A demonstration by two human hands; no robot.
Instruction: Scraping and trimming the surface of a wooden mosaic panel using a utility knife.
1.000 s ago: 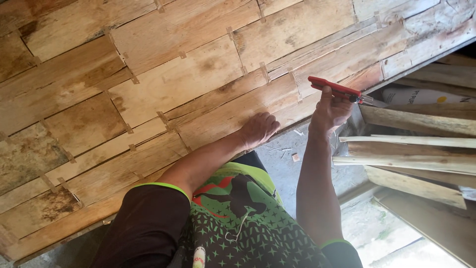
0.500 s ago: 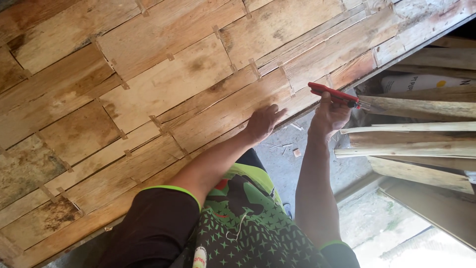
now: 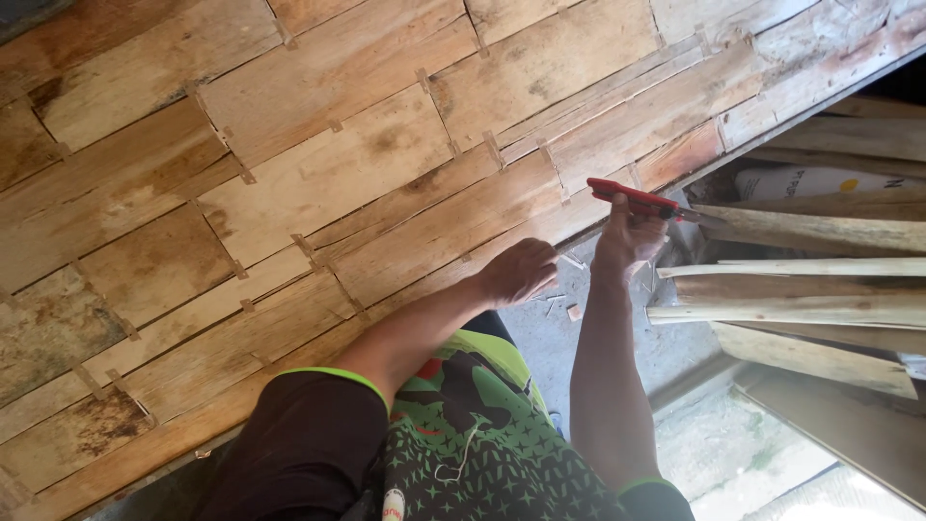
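- My right grip (image 3: pixel 629 236) was closed around the red handle of a knife (image 3: pixel 644 201), held just off the lower edge of the woven bamboo mat (image 3: pixel 318 183).
- The knife's dark blade pointed away from the mat, its tip against the nearest of the split bamboo slats (image 3: pixel 801 289).
- My left grip (image 3: pixel 519 272) held nothing; its fingers were curled and it rested on the mat's lower edge, near the knife hand.
- The mat spread wide above and to the left of both grips, its flat strips crossing one another.
- The slats lay stacked beside the mat's edge, past the knife.
- Small chips (image 3: pixel 573 311) lay on the grey floor (image 3: pixel 617 338) below the mat's edge, between my forearms.
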